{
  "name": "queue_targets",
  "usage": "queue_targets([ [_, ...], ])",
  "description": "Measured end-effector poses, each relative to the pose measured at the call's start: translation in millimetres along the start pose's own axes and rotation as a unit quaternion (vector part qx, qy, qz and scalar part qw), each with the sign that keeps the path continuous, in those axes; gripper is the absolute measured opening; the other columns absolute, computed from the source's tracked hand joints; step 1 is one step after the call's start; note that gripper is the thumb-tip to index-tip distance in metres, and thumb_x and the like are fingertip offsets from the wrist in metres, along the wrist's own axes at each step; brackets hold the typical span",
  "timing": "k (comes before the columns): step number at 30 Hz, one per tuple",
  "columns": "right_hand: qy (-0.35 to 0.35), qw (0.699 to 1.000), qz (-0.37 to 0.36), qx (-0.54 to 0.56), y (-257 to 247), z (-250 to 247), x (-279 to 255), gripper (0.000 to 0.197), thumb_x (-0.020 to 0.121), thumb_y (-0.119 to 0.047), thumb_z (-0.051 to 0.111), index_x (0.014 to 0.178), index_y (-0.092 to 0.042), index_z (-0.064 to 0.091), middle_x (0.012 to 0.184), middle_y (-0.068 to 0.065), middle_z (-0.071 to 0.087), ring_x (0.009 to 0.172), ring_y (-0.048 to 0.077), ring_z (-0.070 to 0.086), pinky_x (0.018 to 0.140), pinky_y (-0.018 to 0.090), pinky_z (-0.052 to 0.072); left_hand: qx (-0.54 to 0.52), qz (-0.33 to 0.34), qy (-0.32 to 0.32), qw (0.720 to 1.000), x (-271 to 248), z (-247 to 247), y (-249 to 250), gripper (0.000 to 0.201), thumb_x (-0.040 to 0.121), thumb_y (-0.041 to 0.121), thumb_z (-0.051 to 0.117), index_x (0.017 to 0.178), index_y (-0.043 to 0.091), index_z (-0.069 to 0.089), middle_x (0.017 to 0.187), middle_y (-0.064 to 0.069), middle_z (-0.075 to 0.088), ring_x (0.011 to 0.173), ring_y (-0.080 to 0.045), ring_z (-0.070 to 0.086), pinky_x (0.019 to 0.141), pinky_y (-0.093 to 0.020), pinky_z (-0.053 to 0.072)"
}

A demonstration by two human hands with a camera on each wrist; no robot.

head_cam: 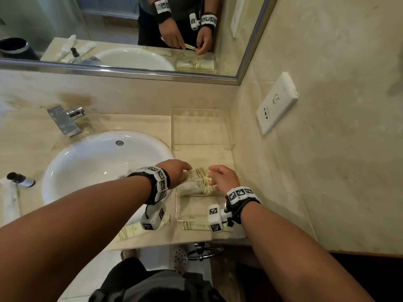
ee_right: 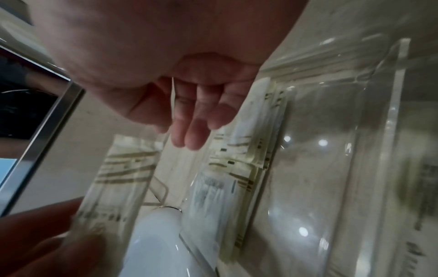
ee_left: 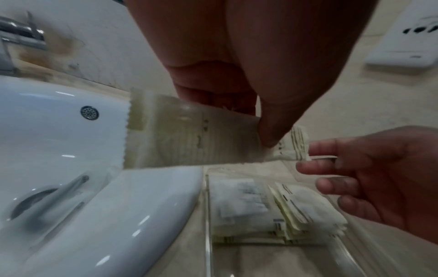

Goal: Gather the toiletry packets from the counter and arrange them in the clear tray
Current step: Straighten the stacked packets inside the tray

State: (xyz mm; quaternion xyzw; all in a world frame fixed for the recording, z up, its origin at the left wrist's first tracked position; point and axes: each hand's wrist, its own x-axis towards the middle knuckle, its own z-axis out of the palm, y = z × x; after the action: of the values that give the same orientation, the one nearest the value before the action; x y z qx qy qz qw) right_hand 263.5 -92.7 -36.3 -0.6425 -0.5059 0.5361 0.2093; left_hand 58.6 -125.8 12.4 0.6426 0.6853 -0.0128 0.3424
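Observation:
My left hand (head_cam: pixel 185 173) pinches a cream striped toiletry packet (head_cam: pixel 199 172) (ee_left: pixel 184 135) between thumb and fingers and holds it flat just above the clear tray (head_cam: pixel 177 205). A stack of similar packets (head_cam: pixel 196 189) (ee_left: pixel 272 209) lies in the tray's far part. My right hand (head_cam: pixel 212 176) (ee_left: pixel 315 165) hovers with loosely extended fingers at the held packet's right end, over the stack. One packet (head_cam: pixel 130 233) lies on the counter near the front edge, partly under my left wrist. Another packet (head_cam: pixel 194 225) lies at the tray's near end; I cannot tell whether it is inside.
A white sink basin (head_cam: pixel 98 160) with a chrome faucet (head_cam: pixel 65 120) borders the tray's left side. A second clear acrylic piece (head_cam: pixel 198 127) stands against the back wall. A wall plate (head_cam: pixel 277 103) is on the right wall. A dark-capped bottle (head_cam: pixel 20 179) lies far left.

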Motion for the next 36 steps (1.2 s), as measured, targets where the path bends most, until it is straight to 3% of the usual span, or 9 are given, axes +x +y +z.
queue_targets([
  [6,-0.009,1.0,-0.011,-0.005,21,-19,-20,0.008,0.092,-0.02,0.068,0.088,-0.016,0.075,0.075,0.004,0.072,0.067,0.016,0.065,0.066,0.035,0.054,-0.022,0.057,-0.023,0.998,2,28,23,0.041,0.096,0.024,0.051,0.135,0.03,0.056,0.131,-0.001,0.063,0.119,-0.021,0.058,0.098,-0.029,0.043],
  [10,0.012,0.998,0.006,-0.055,34,-27,-23,0.016,0.097,-0.025,0.06,0.089,-0.02,0.073,0.07,0.001,0.071,0.063,0.011,0.066,0.066,0.034,0.055,0.001,0.064,-0.015,0.998,2,42,31,0.041,0.095,0.029,0.05,0.136,0.033,0.053,0.134,-0.001,0.06,0.119,-0.022,0.057,0.098,-0.03,0.045],
  [14,0.033,0.993,0.048,-0.106,47,-26,-16,0.026,0.098,-0.023,0.051,0.097,-0.003,0.066,0.077,0.011,0.069,0.061,0.014,0.065,0.056,0.032,0.05,0.048,0.061,-0.029,0.997,2,53,27,0.047,0.092,0.033,0.055,0.139,0.033,0.048,0.137,0.0,0.057,0.122,-0.021,0.056,0.098,-0.033,0.046],
  [18,0.05,0.984,0.098,-0.144,57,-33,-10,0.016,0.098,-0.013,0.046,0.1,-0.001,0.057,0.096,0.017,0.072,0.088,0.032,0.072,0.078,0.044,0.061,0.124,0.065,-0.056,0.989,0,59,19,0.062,0.089,0.028,0.061,0.146,0.032,0.038,0.138,-0.001,0.052,0.122,-0.024,0.055,0.094,-0.037,0.05],
  [21,0.049,0.98,0.133,-0.142,67,-35,-4,0.029,0.095,-0.001,0.049,0.121,-0.007,0.061,0.104,0.017,0.072,0.094,0.033,0.072,0.084,0.046,0.061,0.176,0.077,-0.055,0.98,-1,65,15,0.063,0.09,0.016,0.058,0.147,0.029,0.036,0.135,-0.005,0.052,0.118,-0.027,0.056,0.092,-0.037,0.051],
  [24,0.043,0.977,0.162,-0.131,78,-31,3,0.042,0.087,0.002,0.06,0.128,-0.008,0.06,0.112,0.016,0.071,0.101,0.034,0.071,0.088,0.049,0.06,0.217,0.094,-0.049,0.97,-3,75,15,0.054,0.09,0.012,0.054,0.141,0.024,0.041,0.124,-0.008,0.055,0.106,-0.03,0.061,0.088,-0.041,0.053],
  [28,0.043,0.972,0.176,-0.148,86,-30,7,0.024,0.081,-0.001,0.067,0.099,-0.017,0.062,0.106,0.015,0.074,0.095,0.034,0.073,0.085,0.047,0.061,0.235,0.104,-0.052,0.965,-6,86,14,0.043,0.09,0.012,0.054,0.132,0.018,0.045,0.115,-0.009,0.058,0.097,-0.031,0.062,0.082,-0.042,0.055],
  [32,0.051,0.97,0.168,-0.169,91,-27,4,0.017,0.082,-0.008,0.061,0.083,-0.023,0.055,0.092,0.013,0.075,0.085,0.031,0.074,0.08,0.047,0.062,0.249,0.101,-0.038,0.963,-8,91,12,0.044,0.087,0.008,0.055,0.127,0.019,0.038,0.105,-0.007,0.059,0.083,-0.029,0.063,0.063,-0.037,0.048],
  [36,0.035,0.964,0.17,-0.203,91,-25,3,0.01,0.084,-0.013,0.061,0.081,-0.004,0.064,0.077,0.013,0.075,0.07,0.027,0.073,0.067,0.04,0.062,0.276,0.097,-0.045,0.955,-10,94,9,0.033,0.085,0.006,0.055,0.115,0.018,0.045,0.097,-0.005,0.056,0.07,-0.027,0.061,0.055,-0.035,0.044],
])
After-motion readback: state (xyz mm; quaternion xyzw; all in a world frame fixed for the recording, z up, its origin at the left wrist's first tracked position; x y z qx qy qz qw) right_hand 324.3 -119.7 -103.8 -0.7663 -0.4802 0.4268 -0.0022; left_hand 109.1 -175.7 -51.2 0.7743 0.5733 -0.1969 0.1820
